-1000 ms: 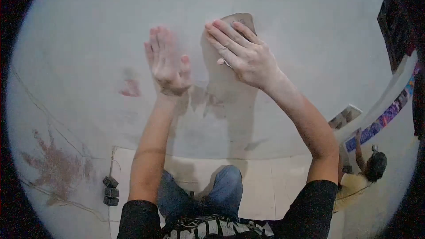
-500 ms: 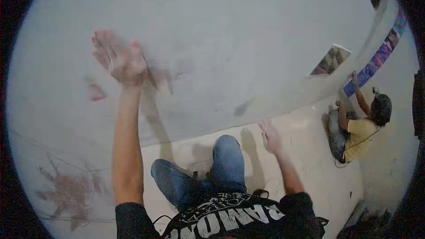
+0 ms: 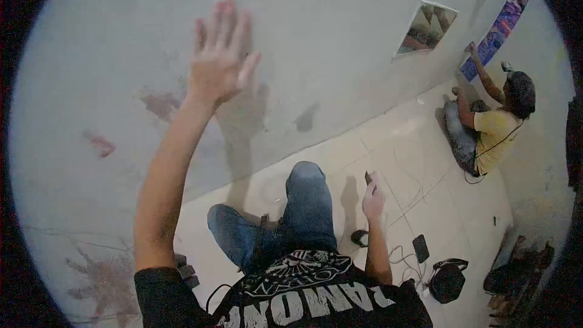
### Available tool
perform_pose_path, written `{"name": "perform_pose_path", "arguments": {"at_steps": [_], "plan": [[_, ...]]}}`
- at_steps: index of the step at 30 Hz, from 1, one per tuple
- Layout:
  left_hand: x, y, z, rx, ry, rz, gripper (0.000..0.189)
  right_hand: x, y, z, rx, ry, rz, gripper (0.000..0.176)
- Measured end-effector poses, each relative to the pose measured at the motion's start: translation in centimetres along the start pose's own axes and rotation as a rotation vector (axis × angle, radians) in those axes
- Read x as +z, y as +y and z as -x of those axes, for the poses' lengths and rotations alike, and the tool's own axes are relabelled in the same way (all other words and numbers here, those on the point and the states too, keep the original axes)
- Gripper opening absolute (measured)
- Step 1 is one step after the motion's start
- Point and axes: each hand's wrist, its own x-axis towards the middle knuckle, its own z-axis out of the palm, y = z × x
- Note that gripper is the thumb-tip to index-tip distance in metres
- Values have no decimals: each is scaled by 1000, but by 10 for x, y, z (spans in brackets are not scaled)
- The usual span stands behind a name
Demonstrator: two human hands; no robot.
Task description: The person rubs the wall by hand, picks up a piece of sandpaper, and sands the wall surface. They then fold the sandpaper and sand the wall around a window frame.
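My left hand (image 3: 220,64) lies flat near the grey wall (image 3: 328,36), its fingers stretched upward and thumb out to the side. A shadow of the arm falls on the wall beside it, and reddish-brown smudges (image 3: 161,104) mark the surface to its lower left. Lower down, over the tiled floor, my right hand (image 3: 373,201) is closed around a small dark object (image 3: 368,177) whose tip pokes out above the fingers; its kind is too small to make out.
On the right, another person (image 3: 495,124) in a yellow shirt sits reaching to a colourful strip (image 3: 501,30) on the wall. A picture panel (image 3: 427,27) hangs nearby. A black bag (image 3: 447,280), a phone-like black item (image 3: 420,248) and cables lie on the tiled floor (image 3: 388,146).
My left hand has moved right and up along the wall in view. My right hand, blurred with fingers extended before, is now closed on a dark object. The view has shifted.
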Motion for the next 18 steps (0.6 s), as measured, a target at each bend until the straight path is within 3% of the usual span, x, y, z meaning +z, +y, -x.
{"name": "perform_pose_path", "arguments": {"at_steps": [2,4,7,10,13,18], "plan": [[21,4,24,194,-234,72,67,-3,-16,-9,-5,17,11,48],[40,10,43,400,-557,390,62,-9,-44,-11,35,51,-124,47],[35,25,30,525,-476,282,60,-4,-42,-17,-72,89,-346,50],[14,16,-13,426,-233,202,60,-8,-60,-6,150,47,-288,55],[4,13,-45,322,-67,69,61,11,-28,-12,59,102,-281,58],[-6,-25,-72,267,314,-153,57,5,-13,-18,220,-9,-275,49]]}}
